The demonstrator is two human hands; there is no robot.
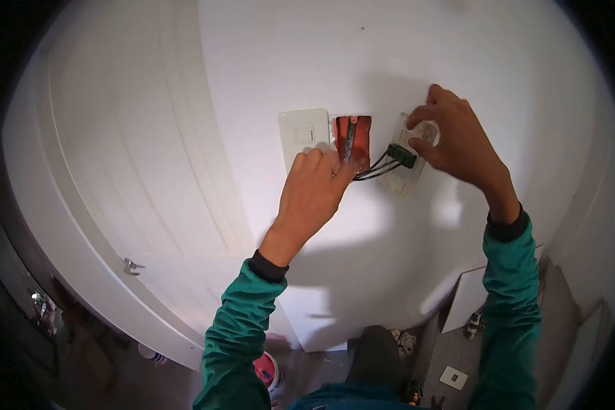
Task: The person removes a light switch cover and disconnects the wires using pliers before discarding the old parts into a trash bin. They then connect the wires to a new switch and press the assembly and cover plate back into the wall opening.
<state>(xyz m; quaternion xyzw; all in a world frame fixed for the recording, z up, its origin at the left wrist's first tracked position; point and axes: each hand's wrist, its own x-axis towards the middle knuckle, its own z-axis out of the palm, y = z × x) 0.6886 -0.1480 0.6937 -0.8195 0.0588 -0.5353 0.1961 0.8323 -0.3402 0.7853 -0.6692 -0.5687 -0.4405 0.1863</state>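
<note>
Black wires run out of a red wall box to the dark green module on the back of a detached switch plate. My left hand is at the box's lower left, its fingers closed near the wires; what they hold is hidden. Beside it, a cream switch plate is mounted on the wall. My right hand is at the upper right of the detached plate, fingers curled and apart, with the thumb over the plate's edge. Nothing shows between its fingertips.
A white door with a metal handle stands at the left. Below are a bucket with red contents, a small cream plate on a grey surface, a tool and a leaning white panel.
</note>
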